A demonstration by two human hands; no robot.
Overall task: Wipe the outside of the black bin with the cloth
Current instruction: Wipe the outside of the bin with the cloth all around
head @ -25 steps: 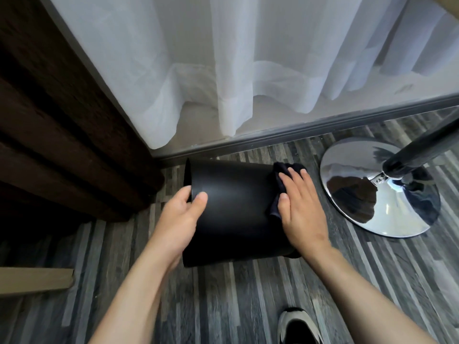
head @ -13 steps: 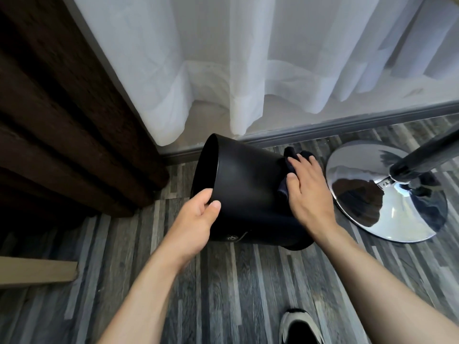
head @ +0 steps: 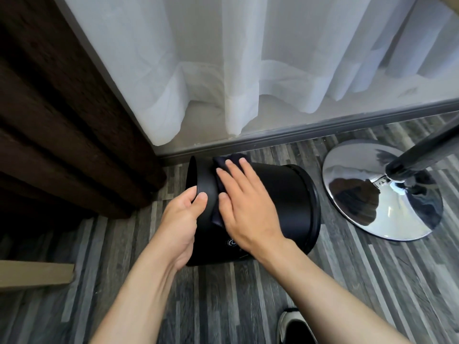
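Observation:
The black bin (head: 285,194) lies on its side on the grey plank floor, its open mouth facing left and its base to the right. My left hand (head: 181,222) grips the rim at the mouth, thumb on the outside. My right hand (head: 246,207) lies flat on the bin's upper side near the mouth, pressing a dark cloth (head: 223,162) against it. Only the cloth's edges show beyond the fingers and below the thumb. A small pale logo shows on the bin by my right wrist.
A chrome round base (head: 367,219) with a dark pole (head: 422,155) stands right of the bin. White sheer curtains (head: 248,70) and a grey sill run behind. A dark brown drape (head: 62,132) hangs left. A shoe tip (head: 295,328) shows at the bottom.
My right hand slid the cloth from the bin's base end leftward to near the mouth. The bin rolled, showing its logo, and my left hand shifted onto the rim.

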